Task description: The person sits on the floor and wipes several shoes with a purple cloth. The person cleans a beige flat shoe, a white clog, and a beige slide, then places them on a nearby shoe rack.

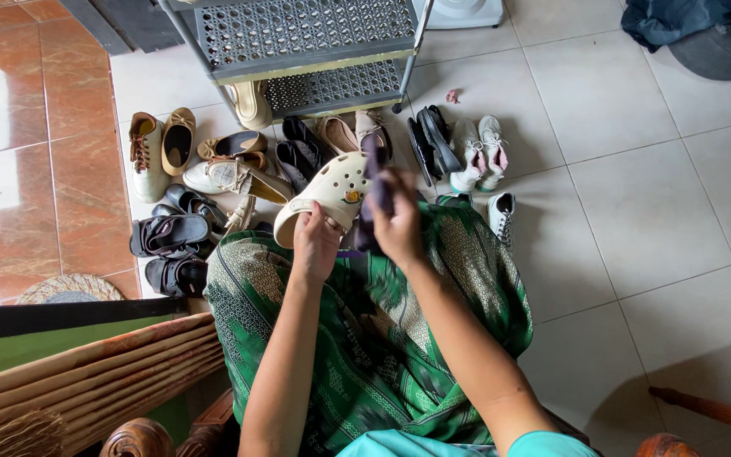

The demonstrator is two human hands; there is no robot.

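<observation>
My left hand (315, 244) grips the heel end of a cream perforated clog (332, 191), held above my lap with its sole end tilted away from me. My right hand (397, 222) is closed on a dark purple cloth (376, 188) pressed against the clog's side. Both forearms reach forward over a green patterned skirt (365, 338) that covers my knees.
Several shoes and sandals lie on the white tile floor ahead: black sandals (171, 235) at left, tan slip-ons (178, 140), black flats (433, 140), white sneakers (480, 152). A grey metal shoe rack (306, 38) stands beyond them. Folded mats (86, 372) sit at lower left.
</observation>
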